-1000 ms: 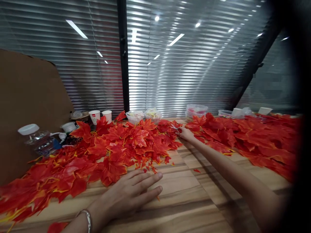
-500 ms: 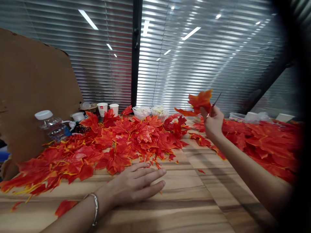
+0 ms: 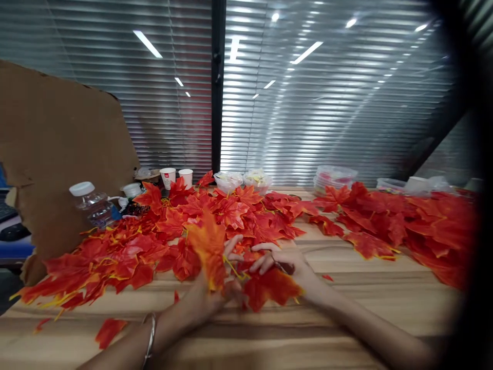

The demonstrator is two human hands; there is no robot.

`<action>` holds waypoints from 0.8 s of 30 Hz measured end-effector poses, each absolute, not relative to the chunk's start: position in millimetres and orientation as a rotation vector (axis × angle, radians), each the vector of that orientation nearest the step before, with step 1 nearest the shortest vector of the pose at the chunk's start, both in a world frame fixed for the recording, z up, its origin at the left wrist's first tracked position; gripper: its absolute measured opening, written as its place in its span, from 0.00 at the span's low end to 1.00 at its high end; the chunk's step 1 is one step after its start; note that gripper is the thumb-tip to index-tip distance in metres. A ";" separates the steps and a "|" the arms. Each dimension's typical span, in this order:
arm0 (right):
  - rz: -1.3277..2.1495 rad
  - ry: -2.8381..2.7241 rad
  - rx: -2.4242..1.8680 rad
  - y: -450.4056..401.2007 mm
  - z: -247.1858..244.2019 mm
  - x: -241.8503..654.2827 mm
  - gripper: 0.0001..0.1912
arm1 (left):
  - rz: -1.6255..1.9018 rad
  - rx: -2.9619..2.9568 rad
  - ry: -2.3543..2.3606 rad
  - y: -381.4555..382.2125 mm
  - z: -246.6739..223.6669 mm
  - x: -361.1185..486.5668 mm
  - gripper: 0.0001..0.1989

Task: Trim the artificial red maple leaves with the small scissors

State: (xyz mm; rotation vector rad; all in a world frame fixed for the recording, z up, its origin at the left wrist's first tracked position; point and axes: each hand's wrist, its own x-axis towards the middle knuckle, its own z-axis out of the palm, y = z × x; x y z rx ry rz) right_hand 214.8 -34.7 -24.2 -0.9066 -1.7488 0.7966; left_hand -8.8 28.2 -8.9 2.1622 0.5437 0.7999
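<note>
My left hand (image 3: 213, 295), with a silver bracelet at the wrist, is closed on an orange artificial maple leaf (image 3: 208, 246) standing upright in front of the fingers. A thin yellow stem (image 3: 233, 267) runs from it towards a red maple leaf (image 3: 271, 288) under my right hand. My right hand (image 3: 287, 259) is closed around small scissors (image 3: 284, 266); only a dark part of the handle shows, and the blades are hidden. Both hands are close together above the wooden table (image 3: 239, 344), slightly blurred.
A heap of red maple leaves (image 3: 127, 246) spreads behind and left; another pile (image 3: 389, 216) lies right. A plastic bottle (image 3: 92, 205), paper cups (image 3: 168, 178), bowls (image 3: 258, 180) and plastic tubs (image 3: 335, 177) stand behind. Cardboard (image 3: 65, 154) rises left, blinds (image 3: 327, 103) at the back.
My right hand has come down and left from the right-hand pile, bringing the leaf and scissors to my left hand. My left hand, earlier spread and holding nothing, has closed on a leaf.
</note>
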 end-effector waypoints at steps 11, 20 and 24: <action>0.924 -1.741 -0.935 -43.8 -26.9 204.3 0.12 | 0.949 1.204 0.575 45.8 -15.9 9.9 0.12; 1.456 -1.363 -0.643 -41.5 -41.6 221.0 0.29 | 0.845 1.165 0.531 39.4 -8.3 7.3 0.12; 1.380 -1.188 -0.594 -42.5 -34.3 207.5 0.20 | 0.830 1.006 0.632 43.8 -6.3 4.7 0.11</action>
